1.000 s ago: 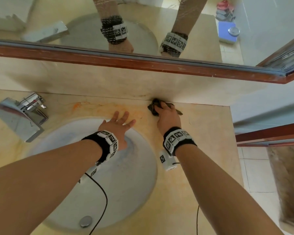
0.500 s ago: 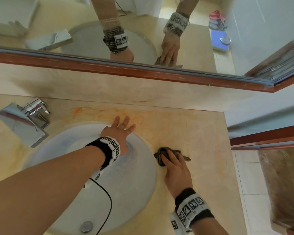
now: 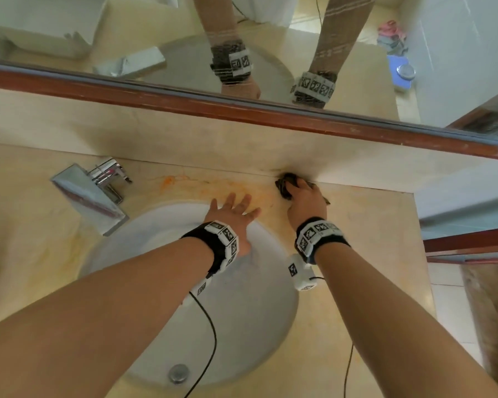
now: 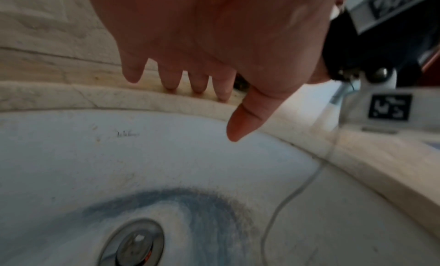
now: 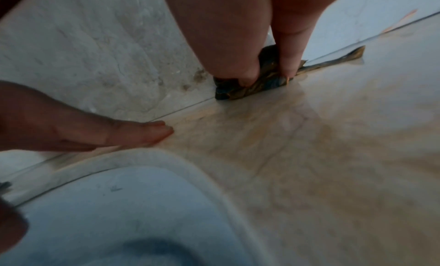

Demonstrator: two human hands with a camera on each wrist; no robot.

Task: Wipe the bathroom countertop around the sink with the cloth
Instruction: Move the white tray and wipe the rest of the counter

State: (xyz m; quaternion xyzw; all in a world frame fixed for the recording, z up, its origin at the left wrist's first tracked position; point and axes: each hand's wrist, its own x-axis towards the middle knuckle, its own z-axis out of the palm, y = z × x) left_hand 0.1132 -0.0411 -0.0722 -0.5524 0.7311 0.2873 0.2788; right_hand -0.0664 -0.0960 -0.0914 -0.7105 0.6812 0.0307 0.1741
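Cloth, place: our cloth [image 3: 288,187] sits bunched on the countertop [image 3: 380,248], pushed into the seam where the counter meets the backsplash [image 3: 184,139], behind and to the right of the sink [image 3: 242,326].
Right hand: our right hand [image 3: 306,203] bears down on the cloth, fingers [image 5: 247,70] and thumb curled over the wad and pinching it against the stone.
Left hand: our left hand [image 3: 232,215] lies flat, fingers spread and straight, on the counter at the back rim of the sink, holding nothing.
Cloth, handling: we judge it light, soft and limp, probably damp; it cannot break, but it may roll or slip from under the fingers on the glossy stone.
Where we hold: over the thick middle of the wad, so that pressure spreads and the loose end trails.
Cloth, axis: in the right wrist view the long axis runs along the seam, the bunched end toward the sink and a thin tail [image 5: 357,53] pointing away to the right.
Stain: orange marks [image 3: 184,182] lie on the counter behind the sink, between the faucet [image 3: 89,193] and the cloth.
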